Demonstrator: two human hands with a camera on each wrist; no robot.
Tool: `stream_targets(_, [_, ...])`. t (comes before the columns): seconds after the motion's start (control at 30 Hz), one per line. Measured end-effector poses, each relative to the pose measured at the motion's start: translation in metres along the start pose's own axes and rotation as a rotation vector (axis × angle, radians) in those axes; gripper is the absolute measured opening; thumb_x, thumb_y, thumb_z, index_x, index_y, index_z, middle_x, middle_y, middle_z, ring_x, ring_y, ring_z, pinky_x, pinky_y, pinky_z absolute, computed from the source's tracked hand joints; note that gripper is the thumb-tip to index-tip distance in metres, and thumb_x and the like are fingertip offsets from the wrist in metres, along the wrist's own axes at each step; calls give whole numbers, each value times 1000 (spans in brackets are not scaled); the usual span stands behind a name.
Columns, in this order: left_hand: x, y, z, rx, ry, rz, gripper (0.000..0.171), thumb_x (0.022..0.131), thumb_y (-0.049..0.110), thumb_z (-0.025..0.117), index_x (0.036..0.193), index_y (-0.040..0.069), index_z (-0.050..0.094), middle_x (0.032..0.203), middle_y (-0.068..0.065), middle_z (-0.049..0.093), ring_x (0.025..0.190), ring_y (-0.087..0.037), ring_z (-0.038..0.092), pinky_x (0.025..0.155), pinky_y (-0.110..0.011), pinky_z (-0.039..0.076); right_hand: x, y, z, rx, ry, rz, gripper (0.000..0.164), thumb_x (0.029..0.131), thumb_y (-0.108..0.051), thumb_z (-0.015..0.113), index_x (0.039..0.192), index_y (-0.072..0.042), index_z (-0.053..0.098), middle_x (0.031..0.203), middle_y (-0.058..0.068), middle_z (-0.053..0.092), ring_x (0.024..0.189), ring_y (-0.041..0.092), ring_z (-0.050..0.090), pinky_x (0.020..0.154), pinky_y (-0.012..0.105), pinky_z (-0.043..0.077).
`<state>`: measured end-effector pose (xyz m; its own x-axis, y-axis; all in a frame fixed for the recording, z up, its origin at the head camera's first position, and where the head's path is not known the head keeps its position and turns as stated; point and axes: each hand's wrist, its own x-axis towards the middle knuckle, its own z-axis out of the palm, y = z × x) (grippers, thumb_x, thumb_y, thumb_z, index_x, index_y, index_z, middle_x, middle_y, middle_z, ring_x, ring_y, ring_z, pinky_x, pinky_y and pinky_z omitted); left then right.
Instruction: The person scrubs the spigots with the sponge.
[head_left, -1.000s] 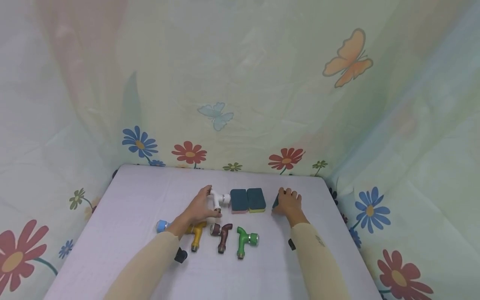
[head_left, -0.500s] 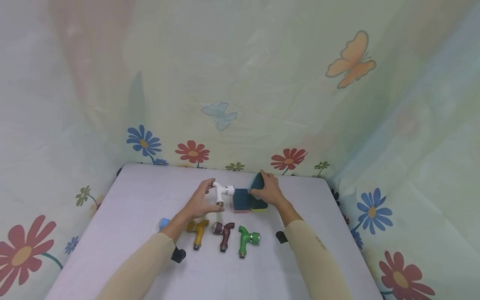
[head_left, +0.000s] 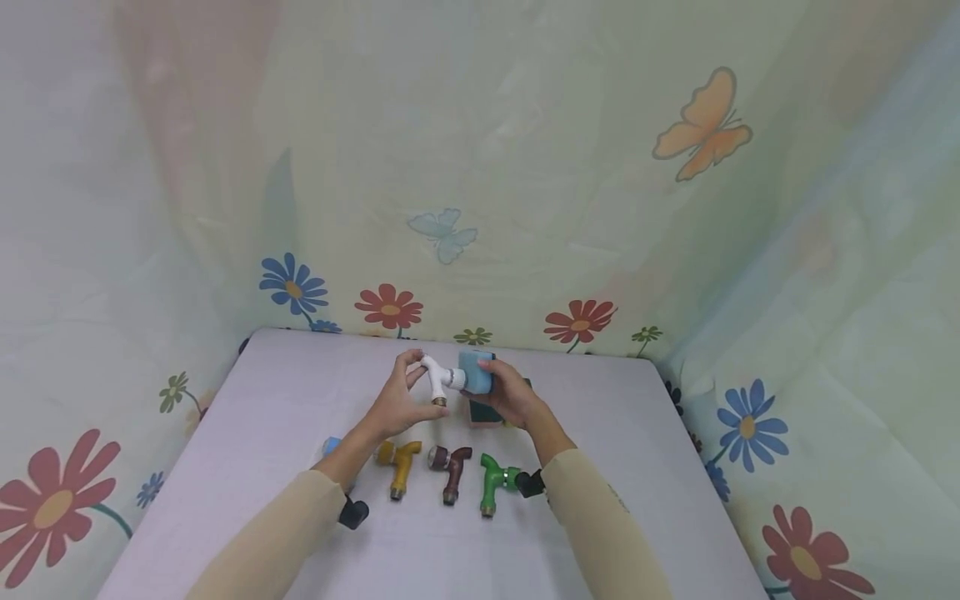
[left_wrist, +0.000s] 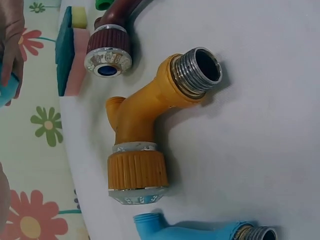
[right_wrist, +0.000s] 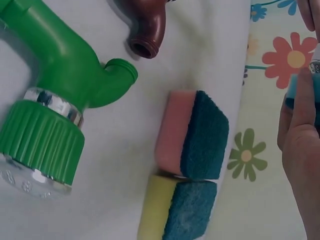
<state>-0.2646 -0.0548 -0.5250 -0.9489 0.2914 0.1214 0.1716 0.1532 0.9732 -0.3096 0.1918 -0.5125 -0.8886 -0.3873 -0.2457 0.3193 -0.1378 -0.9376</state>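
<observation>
My left hand (head_left: 399, 402) grips a white tap (head_left: 437, 380) above the back of the table, thumb at its threaded brass end and fingers at its spout. My right hand (head_left: 516, 397) holds a sponge (head_left: 474, 372), its light blue side facing the tap. The sponge is right at the tap's ribbed knob. In the right wrist view, the sponge and the hand's fingers (right_wrist: 303, 107) show at the right edge. Below the right hand lie two more sponges, one pink (right_wrist: 175, 132) and one yellow (right_wrist: 156, 207), each with a dark green scouring layer; the hand partly hides them in the head view.
Nearer the front, a row of taps lies on the white tabletop: blue (left_wrist: 187, 232), yellow (left_wrist: 142, 120), maroon (head_left: 454, 475) and green (head_left: 490, 483). The left forearm partly covers the blue one. A flower-printed curtain (head_left: 465, 275) encloses the table's back and sides.
My right hand has brought the sponge from the right, over the other sponges, to the white tap, turning its blue side toward it. My left hand has raised the tap off the table.
</observation>
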Motion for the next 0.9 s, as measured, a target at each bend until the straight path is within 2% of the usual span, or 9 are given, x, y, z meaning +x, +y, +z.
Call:
stream_targets(0.1, [0,-2,0,-17,-12,0,105,79,22,92,157,13,22,171,-14,28,158,-28,29,128,-65,14,-1,3,0,45,5,-8,75,102,-34,53,163,-12,15,160,22,26,142,39,36,121,62,35])
stream_targets(0.23, [0,1,0,6,-17,2,103,78,26,93,156,13,26,168,-13,35,158,-26,30,129,-62,13,-4,3,2,66,8,-5,78,101,-35,54,163,-12,13,161,22,24,145,40,33,121,60,36])
stream_targets(0.33, [1,4,-1,83,-28,20,106,77,31,94,158,12,28,166,-13,39,157,-28,32,129,-61,18,-6,1,2,59,13,-6,77,101,-34,54,163,-12,13,161,22,24,145,40,33,122,61,35])
stream_targets(0.5, [2,7,-3,267,-54,49,109,73,43,95,158,14,32,160,-8,45,154,-31,37,125,-62,29,-10,-1,-3,24,9,-13,75,101,-32,52,163,-11,14,162,23,23,144,40,33,122,62,34])
stream_targets(0.7, [3,14,-7,419,-121,86,111,72,42,95,158,12,32,158,-7,46,151,-29,40,124,-57,34,-14,-2,-6,11,-5,-11,76,101,-31,53,163,-8,14,162,24,24,142,41,35,121,62,36])
stream_targets(0.83, [2,16,-8,441,-96,105,109,71,40,96,156,14,33,157,-7,44,149,-31,42,122,-58,38,-14,-5,-5,-37,-10,-27,75,101,-33,53,162,-8,19,161,23,26,143,41,36,121,63,34])
stream_targets(0.9, [1,15,-8,426,-67,117,108,70,36,97,155,15,34,156,-6,43,148,-31,43,120,-58,40,-16,-7,-1,-111,12,-53,76,100,-33,56,164,-12,21,163,22,27,145,41,34,123,63,31])
